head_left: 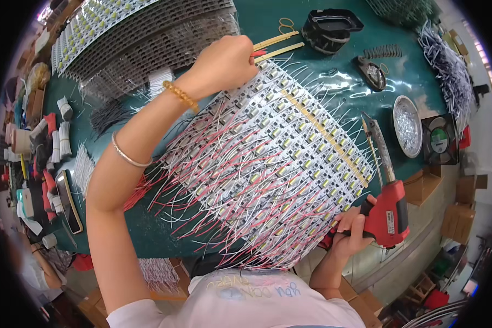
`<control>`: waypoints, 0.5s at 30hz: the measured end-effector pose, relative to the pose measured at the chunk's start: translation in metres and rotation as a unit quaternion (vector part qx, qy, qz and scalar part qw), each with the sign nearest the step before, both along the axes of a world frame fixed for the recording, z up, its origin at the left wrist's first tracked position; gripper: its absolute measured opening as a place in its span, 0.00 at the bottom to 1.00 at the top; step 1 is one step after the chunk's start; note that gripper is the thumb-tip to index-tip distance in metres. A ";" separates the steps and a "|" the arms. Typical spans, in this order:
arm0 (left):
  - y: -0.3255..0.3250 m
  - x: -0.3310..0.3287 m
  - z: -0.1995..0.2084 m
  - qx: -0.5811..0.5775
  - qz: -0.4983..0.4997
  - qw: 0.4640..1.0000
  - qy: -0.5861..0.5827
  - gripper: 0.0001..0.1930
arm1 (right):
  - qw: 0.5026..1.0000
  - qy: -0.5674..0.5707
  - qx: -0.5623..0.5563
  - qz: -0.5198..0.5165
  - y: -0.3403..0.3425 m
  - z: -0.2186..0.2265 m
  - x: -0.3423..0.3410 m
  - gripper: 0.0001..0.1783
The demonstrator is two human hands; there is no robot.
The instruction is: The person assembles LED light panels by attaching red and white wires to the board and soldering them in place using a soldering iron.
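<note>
1. A broad panel of white circuit-board strips with yellowish rectangular components (273, 131) lies aslant on the table before the person; a flat yellow strip (318, 124) crosses it.
2. Thin red and white wires (224, 164) fan over its lower left.
3. The left hand (227, 63) is curled into a fist at the panel's upper edge; thin yellow sticks (279, 52) jut out beside it, but I cannot tell what it grips.
4. The right hand (353, 229) is wrapped around the handle of a red-and-black soldering gun (391, 213), metal tip pointing up beside the panel's right corner.
5. Beyond stand a black plastic tub (325, 41), a coiled-wire holder (382, 51) and a round silvery dish (408, 127); stacked grey boards (147, 44) crowd the upper left.
6. The tabletop (257, 16) is glossy green; cardboard boxes (456, 224) stand beyond its right edge.
7. Green surface shows between panel and dish; the panel's near end reaches the person's torso.
</note>
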State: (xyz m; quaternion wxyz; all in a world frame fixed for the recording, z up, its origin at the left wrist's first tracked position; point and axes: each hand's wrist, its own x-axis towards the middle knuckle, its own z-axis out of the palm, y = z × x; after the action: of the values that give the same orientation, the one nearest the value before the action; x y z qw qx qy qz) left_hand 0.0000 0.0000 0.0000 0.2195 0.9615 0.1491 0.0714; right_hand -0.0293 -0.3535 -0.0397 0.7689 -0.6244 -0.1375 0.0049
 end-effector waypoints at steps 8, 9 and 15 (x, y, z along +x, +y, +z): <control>0.011 0.005 0.002 -0.071 -0.022 0.993 0.087 0.15 | 1.000 -0.018 0.007 -0.012 0.002 -0.001 0.001 0.23; 0.014 0.001 -0.001 -0.070 -0.024 0.993 0.089 0.15 | 1.000 -0.016 0.008 -0.014 0.002 -0.001 0.001 0.23; 0.022 -0.022 -0.002 -0.133 -0.015 0.991 0.020 0.11 | 1.000 -0.006 0.013 -0.015 0.000 -0.004 0.000 0.22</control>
State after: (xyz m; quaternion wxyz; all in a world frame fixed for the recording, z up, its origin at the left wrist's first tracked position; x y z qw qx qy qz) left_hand -0.0216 0.0223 -0.0018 0.3434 0.9271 0.1475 0.0282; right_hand -0.0296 -0.3537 -0.0438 0.7762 -0.6161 -0.1330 -0.0124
